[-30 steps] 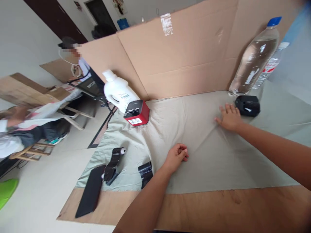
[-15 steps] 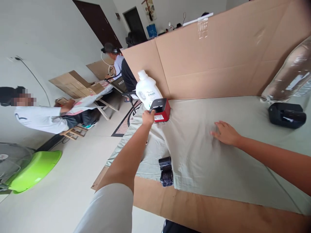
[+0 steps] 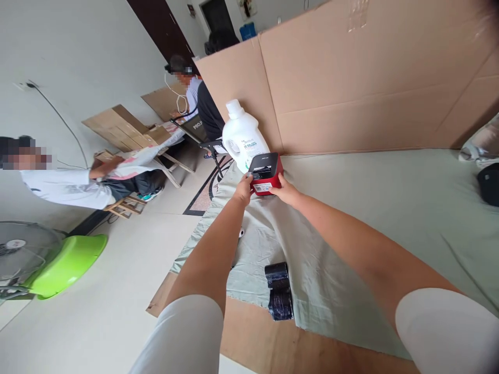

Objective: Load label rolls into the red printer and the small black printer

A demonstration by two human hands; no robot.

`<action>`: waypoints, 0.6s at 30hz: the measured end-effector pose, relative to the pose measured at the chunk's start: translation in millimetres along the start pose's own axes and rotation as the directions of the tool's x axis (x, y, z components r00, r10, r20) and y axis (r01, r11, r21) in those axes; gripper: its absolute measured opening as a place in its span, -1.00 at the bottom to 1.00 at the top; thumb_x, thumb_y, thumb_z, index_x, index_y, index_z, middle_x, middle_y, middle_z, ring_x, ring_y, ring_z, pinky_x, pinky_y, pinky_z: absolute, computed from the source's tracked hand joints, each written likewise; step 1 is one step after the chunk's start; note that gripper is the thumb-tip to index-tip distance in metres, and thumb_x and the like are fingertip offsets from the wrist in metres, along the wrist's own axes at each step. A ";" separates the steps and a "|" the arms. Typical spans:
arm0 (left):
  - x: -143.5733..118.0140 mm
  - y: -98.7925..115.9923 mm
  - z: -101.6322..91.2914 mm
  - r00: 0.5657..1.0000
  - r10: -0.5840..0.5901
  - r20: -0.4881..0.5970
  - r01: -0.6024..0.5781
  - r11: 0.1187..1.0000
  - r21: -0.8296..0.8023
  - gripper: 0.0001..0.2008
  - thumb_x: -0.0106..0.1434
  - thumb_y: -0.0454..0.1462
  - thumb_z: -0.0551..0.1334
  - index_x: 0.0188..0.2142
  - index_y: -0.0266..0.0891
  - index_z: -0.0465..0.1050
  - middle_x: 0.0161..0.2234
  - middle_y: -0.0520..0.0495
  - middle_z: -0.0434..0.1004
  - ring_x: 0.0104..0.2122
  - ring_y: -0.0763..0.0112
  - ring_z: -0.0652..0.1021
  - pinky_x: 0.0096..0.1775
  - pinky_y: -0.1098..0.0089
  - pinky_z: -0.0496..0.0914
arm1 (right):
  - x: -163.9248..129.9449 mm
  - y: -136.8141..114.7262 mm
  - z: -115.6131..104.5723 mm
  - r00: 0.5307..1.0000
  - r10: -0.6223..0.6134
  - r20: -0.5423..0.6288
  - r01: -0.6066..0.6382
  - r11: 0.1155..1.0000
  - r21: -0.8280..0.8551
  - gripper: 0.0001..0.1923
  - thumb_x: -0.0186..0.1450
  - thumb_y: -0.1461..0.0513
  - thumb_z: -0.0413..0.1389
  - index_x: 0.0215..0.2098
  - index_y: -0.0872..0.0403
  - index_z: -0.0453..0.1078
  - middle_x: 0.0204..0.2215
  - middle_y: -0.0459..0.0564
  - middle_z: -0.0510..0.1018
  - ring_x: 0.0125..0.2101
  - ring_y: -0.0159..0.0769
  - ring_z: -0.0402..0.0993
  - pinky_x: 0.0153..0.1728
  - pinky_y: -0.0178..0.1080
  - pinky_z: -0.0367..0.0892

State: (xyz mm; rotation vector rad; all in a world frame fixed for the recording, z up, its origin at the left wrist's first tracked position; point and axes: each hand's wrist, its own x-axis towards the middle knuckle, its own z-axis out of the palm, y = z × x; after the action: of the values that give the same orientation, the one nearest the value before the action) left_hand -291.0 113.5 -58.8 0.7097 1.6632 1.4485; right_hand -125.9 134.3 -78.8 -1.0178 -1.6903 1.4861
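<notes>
A small red and black printer (image 3: 264, 165) stands on the cloth-covered table in front of a white detergent bottle (image 3: 245, 136). My left hand (image 3: 244, 190) grips its left side near the front corner. On the opposite side, my right hand (image 3: 287, 191) is closed around the right front corner. A white label with printed codes shows on the printer's front face between the hands. Two black rolls (image 3: 278, 290) lie side by side close to the table's front edge. Part of a small white roll (image 3: 241, 232) peeks out beside my left forearm.
A tall cardboard panel (image 3: 351, 104) stands along the table's back. At the right edge lies a black device (image 3: 489, 184), partly cut off. Two people sit at another table on the left; a green basin (image 3: 70, 265) and a fan (image 3: 23, 249) are on the floor.
My right hand has moved left across the cloth and taken hold of the printer's right side. My left hand stays at its left side. The camera view has shifted right.
</notes>
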 end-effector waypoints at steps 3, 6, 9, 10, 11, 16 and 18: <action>-24.9 3.5 7.7 0.997 0.064 0.039 -0.064 0.998 0.013 -0.64 0.30 -0.21 0.18 0.08 -0.11 0.42 -0.06 -0.04 0.58 -0.15 0.35 0.57 -0.09 0.33 0.43 | -23.0 8.6 -5.2 0.997 -0.075 -0.025 0.077 0.992 0.100 -0.17 0.14 0.10 0.30 0.32 -0.04 0.14 0.14 0.03 0.50 0.17 0.01 0.38 0.22 0.20 0.25; -68.5 5.1 24.3 0.977 0.170 0.131 -0.168 0.985 -0.025 -0.60 0.30 -0.24 0.17 0.12 -0.14 0.40 0.03 -0.04 0.57 0.00 0.27 0.54 0.03 0.29 0.41 | -74.1 10.9 -23.2 0.982 -0.173 -0.081 0.182 0.976 0.118 -0.23 0.18 0.07 0.27 0.31 -0.14 0.15 0.21 -0.03 0.42 0.27 0.01 0.26 0.26 0.23 0.19; -126.4 3.6 48.6 0.941 0.240 0.238 -0.224 0.970 -0.094 -0.54 0.30 -0.21 0.20 0.18 -0.15 0.36 0.13 -0.03 0.52 0.15 0.22 0.46 0.17 0.23 0.34 | -141.3 8.6 -49.6 0.965 -0.201 -0.168 0.216 0.973 0.076 -0.22 0.22 0.02 0.24 0.35 -0.24 0.08 0.33 -0.09 0.27 0.33 0.01 0.16 0.29 0.25 0.12; -146.9 2.0 57.5 0.928 0.256 0.271 -0.233 0.966 -0.117 -0.53 0.30 -0.19 0.20 0.20 -0.14 0.35 0.16 -0.03 0.50 0.19 0.22 0.43 0.21 0.22 0.30 | -163.9 7.9 -59.2 0.961 -0.201 -0.188 0.213 0.976 0.046 -0.20 0.23 0.01 0.24 0.36 -0.26 0.05 0.34 -0.09 0.24 0.33 0.01 0.15 0.29 0.26 0.13; -167.1 -0.5 66.4 0.916 0.267 0.298 -0.237 0.962 -0.134 -0.53 0.31 -0.18 0.20 0.20 -0.13 0.34 0.18 -0.02 0.47 0.22 0.22 0.40 0.24 0.22 0.26 | -185.5 7.7 -68.6 0.958 -0.198 -0.210 0.205 0.979 0.012 -0.18 0.23 0.00 0.23 0.38 -0.26 0.02 0.35 -0.08 0.22 0.33 0.02 0.15 0.28 0.26 0.15; -250.8 -26.7 106.7 0.904 0.181 0.387 -0.133 0.980 -0.147 -0.53 0.36 -0.12 0.16 0.24 -0.04 0.29 0.28 -0.01 0.35 0.30 0.25 0.31 0.30 0.22 0.18 | -271.2 14.0 -107.5 0.925 -0.171 -0.340 0.137 0.983 -0.120 -0.11 0.21 -0.07 0.23 0.41 -0.20 -0.02 0.37 0.02 0.18 0.30 0.08 0.19 0.21 0.23 0.28; -274.4 -40.9 118.6 0.900 0.099 0.426 -0.066 0.994 -0.091 -0.51 0.39 -0.08 0.11 0.29 0.00 0.20 0.34 0.00 0.25 0.33 0.28 0.26 0.31 0.23 0.18 | -295.4 19.3 -117.5 0.915 -0.150 -0.375 0.096 0.983 -0.158 -0.13 0.21 -0.08 0.24 0.39 -0.19 0.02 0.32 0.06 0.27 0.25 0.10 0.27 0.20 0.25 0.29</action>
State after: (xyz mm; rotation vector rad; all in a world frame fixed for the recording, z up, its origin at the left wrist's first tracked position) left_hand -43.6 -58.8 -45.1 0.9878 1.2438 1.2879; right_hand 120.4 -67.7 -76.9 -1.1663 -1.5505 1.0176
